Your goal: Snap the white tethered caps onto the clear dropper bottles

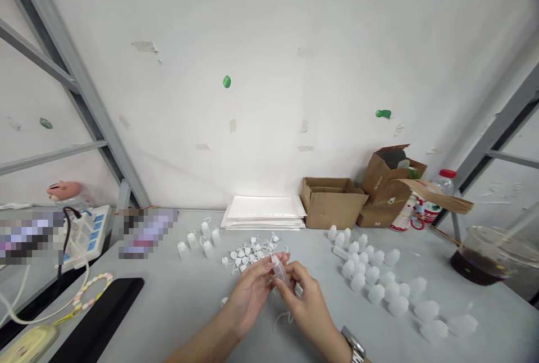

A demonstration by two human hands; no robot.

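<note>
A small translucent plastic bottle [281, 272] is held tilted between my two hands, its narrow white end pointing up and left. My left hand [251, 295] pinches it near that end, palm turned partly up. My right hand [310, 298] grips its lower part from the right; a watch is on that wrist. Behind my hands lies a pile of white caps [246, 255] with thin straps. A loose strap [283, 318] shows on the table below my hands. Several capped bottles [207, 248] stand at the left. At the right are many frosted bottles [373, 275] in rows.
White envelopes [265, 208] and an open cardboard box [334, 208] stand by the wall. To the right are a paper bag [381, 194] and a cup of dark drink [480, 259]. A power strip [90, 236], a bead strap [90, 291] and a black slab [103, 318] lie left.
</note>
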